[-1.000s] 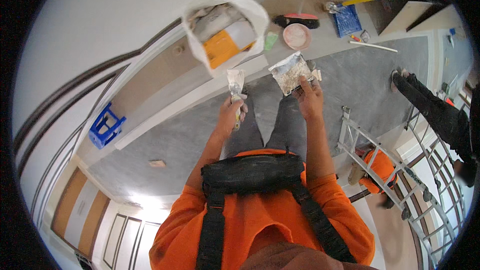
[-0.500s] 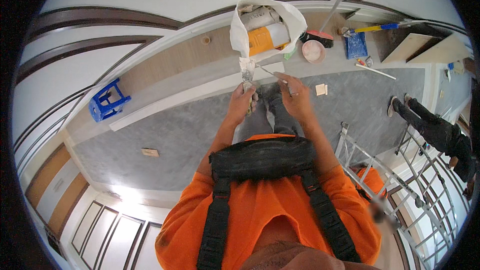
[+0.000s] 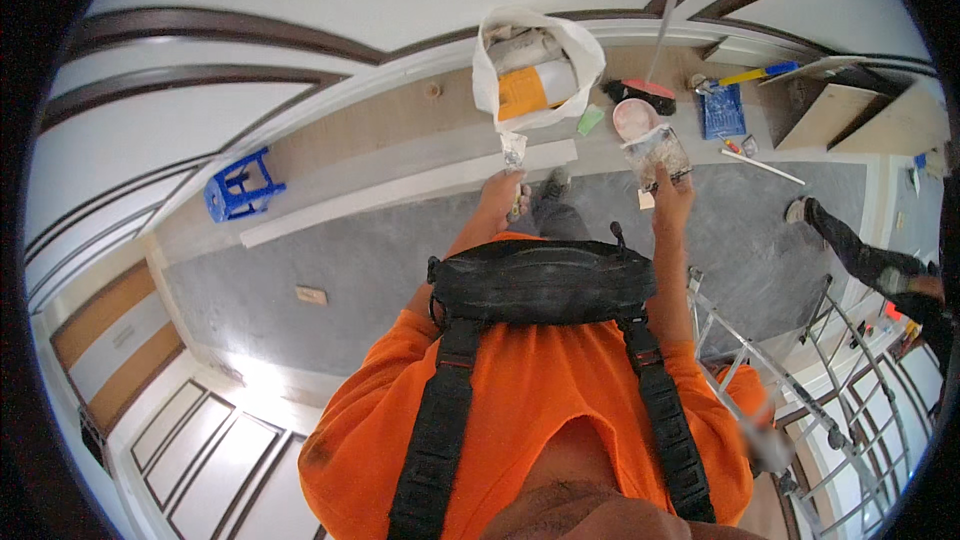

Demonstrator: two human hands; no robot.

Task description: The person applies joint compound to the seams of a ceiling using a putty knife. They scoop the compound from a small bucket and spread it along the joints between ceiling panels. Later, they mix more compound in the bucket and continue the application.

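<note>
My left hand [image 3: 502,202] is closed round the handle of a putty knife [image 3: 514,154]; its blade is coated in white paste and points away from me, just below the white sack. To the right, my right hand [image 3: 672,202] grips a broad, flat putty scraper [image 3: 657,155], its face smeared with white and dark residue. The scraper overlaps the lower edge of a round tub of pinkish-white paste [image 3: 634,116] in the view; whether they touch I cannot tell. The white sack [image 3: 485,90] stands open, with an orange-and-white package [image 3: 530,88] inside.
A blue stool [image 3: 240,185] stands left, beside a long white board [image 3: 400,190]. Right of the tub lie a broom head [image 3: 645,92], blue tray [image 3: 722,112] and white stick [image 3: 765,167]. Metal ladders [image 3: 760,360] and another person's leg [image 3: 850,240] are at the right.
My right hand has moved right, away from the left one, and the scraper now shows its broad face. The other person's legs have shifted. My left hand still holds the putty knife.
</note>
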